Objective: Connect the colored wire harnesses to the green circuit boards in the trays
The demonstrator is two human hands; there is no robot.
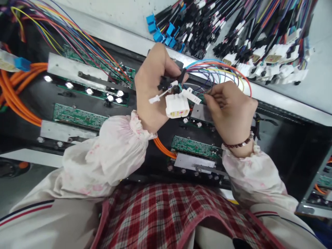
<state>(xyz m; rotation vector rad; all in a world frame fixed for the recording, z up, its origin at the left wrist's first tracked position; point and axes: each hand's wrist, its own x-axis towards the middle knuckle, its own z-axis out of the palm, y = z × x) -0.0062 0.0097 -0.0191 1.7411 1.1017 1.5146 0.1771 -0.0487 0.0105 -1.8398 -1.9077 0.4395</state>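
Note:
My left hand is closed around a wire harness, gripping its black-sleeved part between thumb and fingers. A white plug connector hangs below that grip, with small white tags beside it. Coloured wires of the harness arc over to the right. There my right hand has its thumb and fingers pinched on thin dark wires, the tips partly hidden. Beneath both hands lie green circuit boards with metal plates in a black tray.
Bundled harnesses with blue connectors and white connectors lie on the pale surface behind the tray's metal edge. Thick orange cables loop at the left. More coloured wires run to the far-left board.

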